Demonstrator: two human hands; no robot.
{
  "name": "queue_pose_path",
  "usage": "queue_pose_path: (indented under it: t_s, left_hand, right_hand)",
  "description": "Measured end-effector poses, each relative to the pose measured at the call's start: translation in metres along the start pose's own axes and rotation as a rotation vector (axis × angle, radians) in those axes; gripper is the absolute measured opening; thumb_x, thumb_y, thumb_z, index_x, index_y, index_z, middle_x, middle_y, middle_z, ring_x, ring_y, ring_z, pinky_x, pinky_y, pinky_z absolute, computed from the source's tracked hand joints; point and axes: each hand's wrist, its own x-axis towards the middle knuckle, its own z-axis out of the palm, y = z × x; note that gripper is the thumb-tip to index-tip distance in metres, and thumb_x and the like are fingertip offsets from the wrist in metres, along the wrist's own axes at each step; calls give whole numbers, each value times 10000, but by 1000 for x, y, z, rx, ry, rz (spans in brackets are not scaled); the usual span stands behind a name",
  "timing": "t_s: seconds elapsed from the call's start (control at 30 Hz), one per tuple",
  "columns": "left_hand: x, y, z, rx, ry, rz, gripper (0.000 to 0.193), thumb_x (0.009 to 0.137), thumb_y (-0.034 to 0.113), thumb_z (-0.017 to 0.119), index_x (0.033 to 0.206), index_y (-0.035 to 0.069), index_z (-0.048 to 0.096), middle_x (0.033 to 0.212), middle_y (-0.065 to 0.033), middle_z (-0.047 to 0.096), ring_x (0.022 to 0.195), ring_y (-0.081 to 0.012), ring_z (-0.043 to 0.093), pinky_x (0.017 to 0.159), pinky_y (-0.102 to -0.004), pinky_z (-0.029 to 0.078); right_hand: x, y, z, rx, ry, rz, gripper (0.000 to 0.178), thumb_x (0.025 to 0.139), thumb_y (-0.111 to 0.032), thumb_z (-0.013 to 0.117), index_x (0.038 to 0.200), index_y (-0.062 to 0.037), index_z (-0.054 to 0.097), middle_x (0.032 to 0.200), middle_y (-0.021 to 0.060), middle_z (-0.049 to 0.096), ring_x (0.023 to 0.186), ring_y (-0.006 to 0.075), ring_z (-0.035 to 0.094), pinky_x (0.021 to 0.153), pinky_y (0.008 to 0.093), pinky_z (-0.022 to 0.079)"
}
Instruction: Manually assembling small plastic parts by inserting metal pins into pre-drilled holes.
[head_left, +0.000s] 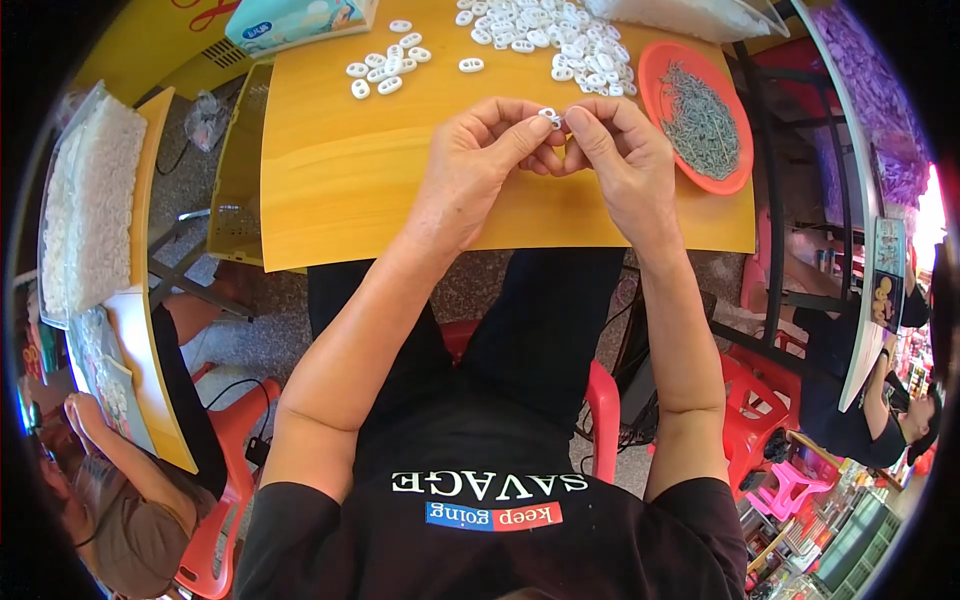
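One clear bag (92, 200) far left, on a side table (145, 370). Main table (340, 190) next: small group of white parts (393, 66), then a lone part (471, 65), set apart. Left hand (478, 150) mid-table: fingers narrow, thumb and index pinching a white piece (547, 116) at the tips, over the table near the middle. Right hand (628, 160) meets it from the right, fingers curled, thumb close to the piece; can't tell if it grips that or something small. Big pile (575, 45) lies beyond the hands; red bowl (738, 172) of screws (700, 125) far right. Step looks like two-handed fingertip work on one piece; next move likely calls for a firm left pinch, fine right-finger control.
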Motion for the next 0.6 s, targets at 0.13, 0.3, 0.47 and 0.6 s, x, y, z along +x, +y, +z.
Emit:
queue_pose_path:
  t_s: [0.13,0.3,0.47,0.6]
  left_hand:
    - [0,-2,-1,16,14,0,192,933,152,623,1002,-27,617,827,-78,664,724,-124,627,702,-248,501]
    - [0,-2,0,27,29,5,187,930,148,628,996,-26,612,817,-74,657,723,-120,623,701,-251,505]
    - [1,-2,-1,13,28,12,179,927,139,630,990,-27,608,807,-68,650,725,-115,619,698,-248,506]
    - [0,-2,-1,17,41,8,171,927,133,629,987,-26,607,806,-65,650,725,-111,616,695,-244,507]
  right_hand:
    - [0,3,4,101,52,18,181,949,-130,604,987,46,608,774,36,619,638,71,572,600,226,516]
    - [-1,4,6,105,44,26,181,952,-134,601,990,43,608,772,36,616,634,75,572,601,232,522]
    - [-1,4,9,92,62,32,173,949,-128,606,989,40,611,771,35,615,627,74,570,584,224,508]
    - [-2,4,11,71,70,1,164,947,-124,607,977,38,613,776,36,622,625,71,572,574,220,501]
